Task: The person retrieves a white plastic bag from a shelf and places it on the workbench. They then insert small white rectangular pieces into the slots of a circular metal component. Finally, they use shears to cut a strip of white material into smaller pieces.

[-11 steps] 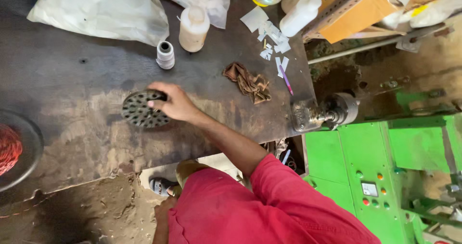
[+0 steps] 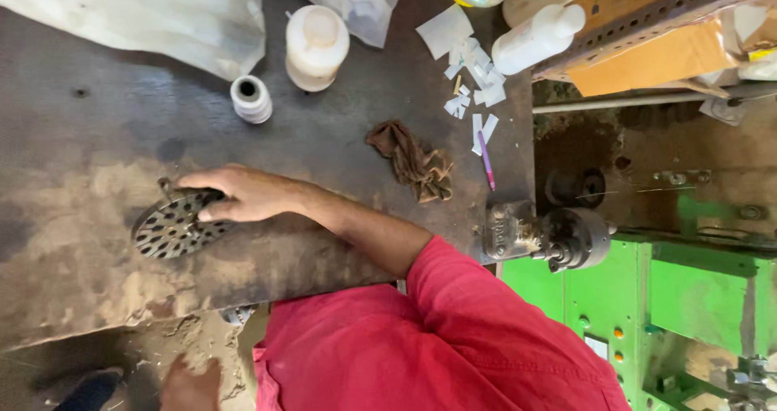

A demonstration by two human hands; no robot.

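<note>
A round perforated metal disc [image 2: 171, 229] was seen lying flat on the dark, dusty counter [image 2: 97, 136], close to the counter's near edge. The right hand [image 2: 243, 194] was laid over the disc's upper rim, its fingers [image 2: 212, 213] curled down onto the metal, apparently gripping the edge; whether a small pin standing just beside the disc was also pinched could not be told. The left hand [image 2: 190, 385] was seen low, below the counter's near edge and well apart from the disc, hanging loosely with nothing in it, so far as could be made out.

A slip was judged the main risk: the disc rested on loose grit near the edge, and a one-handed pull could send it sliding off to the floor. Its many holes and thin rim could also catch or nick a fingertip. Beyond the disc, a white spool [image 2: 251, 98] and a white jar [image 2: 316, 46] stood upright; a brown rag [image 2: 413, 161] lay further toward the vise [image 2: 541, 234]. A wide sweep of the arm could topple these.
</note>
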